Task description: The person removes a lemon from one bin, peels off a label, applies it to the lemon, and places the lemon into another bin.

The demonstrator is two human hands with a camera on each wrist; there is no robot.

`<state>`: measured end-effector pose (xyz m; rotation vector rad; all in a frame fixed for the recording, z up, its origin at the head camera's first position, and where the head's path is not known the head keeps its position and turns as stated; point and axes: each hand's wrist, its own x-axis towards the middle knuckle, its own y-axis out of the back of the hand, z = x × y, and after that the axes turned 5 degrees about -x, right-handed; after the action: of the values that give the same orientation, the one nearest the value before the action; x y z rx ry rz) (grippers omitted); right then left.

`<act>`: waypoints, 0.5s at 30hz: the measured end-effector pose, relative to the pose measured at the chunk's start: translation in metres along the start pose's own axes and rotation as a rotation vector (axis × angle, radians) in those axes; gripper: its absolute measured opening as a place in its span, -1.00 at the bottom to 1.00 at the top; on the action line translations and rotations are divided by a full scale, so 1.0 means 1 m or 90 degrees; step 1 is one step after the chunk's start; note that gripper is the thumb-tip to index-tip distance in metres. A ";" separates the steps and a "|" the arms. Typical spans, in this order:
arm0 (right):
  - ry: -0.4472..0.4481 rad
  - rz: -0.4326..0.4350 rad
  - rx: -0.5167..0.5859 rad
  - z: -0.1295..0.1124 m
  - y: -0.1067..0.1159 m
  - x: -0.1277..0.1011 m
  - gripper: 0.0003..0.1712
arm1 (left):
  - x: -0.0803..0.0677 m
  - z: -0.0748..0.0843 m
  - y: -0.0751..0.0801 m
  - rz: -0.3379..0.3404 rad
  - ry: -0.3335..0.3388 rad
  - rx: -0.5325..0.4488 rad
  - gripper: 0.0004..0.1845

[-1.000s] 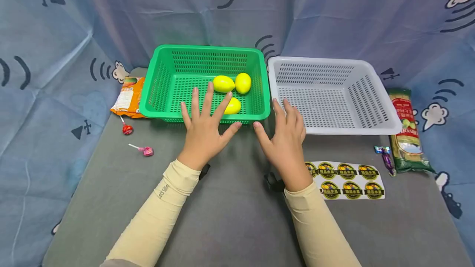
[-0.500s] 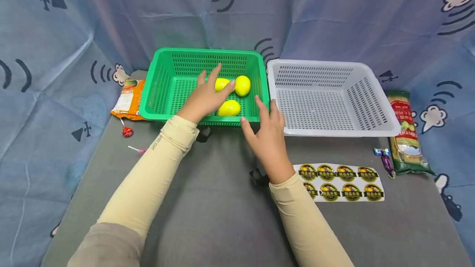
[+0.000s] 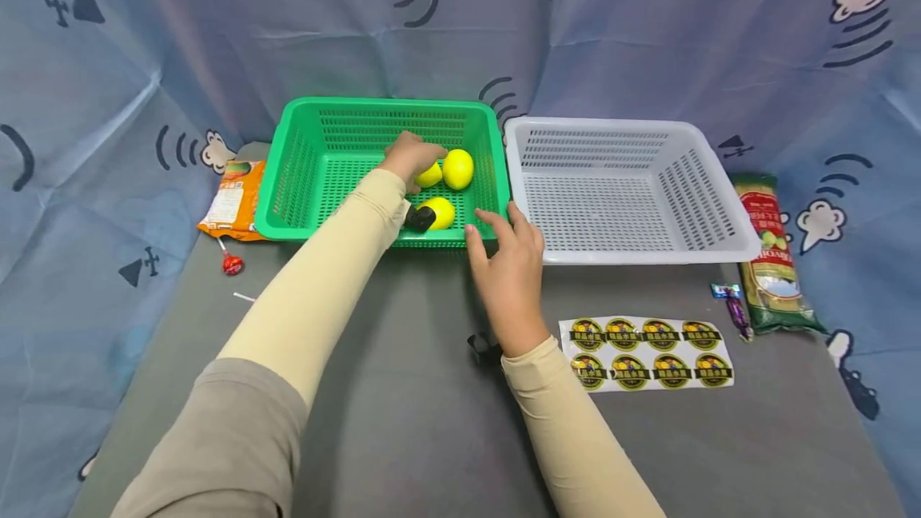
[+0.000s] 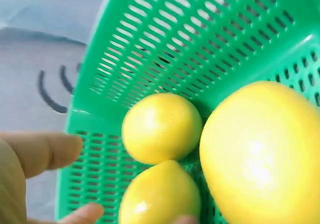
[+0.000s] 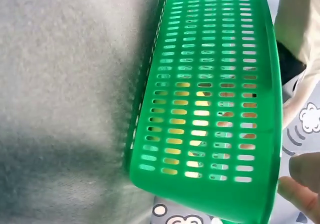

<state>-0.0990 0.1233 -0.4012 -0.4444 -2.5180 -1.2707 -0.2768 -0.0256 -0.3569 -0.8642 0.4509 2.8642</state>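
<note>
In the head view, my left hand (image 3: 412, 157) reaches down into the green basket (image 3: 338, 234), over the leftmost lemon (image 3: 429, 175). Its spread fingers are beside that lemon; the left wrist view shows a gap between thumb (image 4: 62, 150) and lemon, and one fingertip overlapping the lemon's lower edge. A second lemon (image 3: 458, 169) sits to the right, and a third lemon (image 3: 440, 213) lies nearer the basket's front wall. My right hand (image 3: 509, 270) hovers by the basket's front right corner, fingers loosely bent and holding nothing; contact with the rim cannot be made out.
A white basket (image 3: 640, 257) stands right of the green one. A sticker sheet (image 3: 647, 352), a wrapped candy (image 3: 735, 310) and a green-red food bag (image 3: 777, 254) lie at right. An orange snack bag (image 3: 233, 198) and a red lollipop (image 3: 232, 264) are at left.
My left hand has gone from above the basket's front edge down into it, to the left lemon. My right hand has shifted left, from near the white basket to the green basket's corner.
</note>
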 end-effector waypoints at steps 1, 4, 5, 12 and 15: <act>0.004 0.006 0.002 0.000 -0.002 -0.001 -0.66 | 0.003 -0.001 -0.001 0.011 -0.010 0.029 -0.23; 0.022 0.018 0.005 0.001 -0.006 -0.003 -0.71 | 0.014 -0.008 -0.002 0.033 -0.054 0.110 -0.27; 0.027 0.021 0.005 0.002 -0.007 -0.004 -0.72 | 0.018 -0.011 -0.002 0.041 -0.073 0.135 -0.28; 0.042 0.032 -0.017 0.004 -0.005 -0.003 -0.74 | 0.039 -0.023 -0.002 0.069 -0.179 0.164 -0.39; 0.043 0.032 -0.026 0.006 -0.003 -0.001 -0.75 | 0.046 -0.023 -0.002 0.071 -0.199 0.130 -0.40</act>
<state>-0.0997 0.1261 -0.4074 -0.4625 -2.4135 -1.2993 -0.3025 -0.0295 -0.4016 -0.3609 0.7551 2.9103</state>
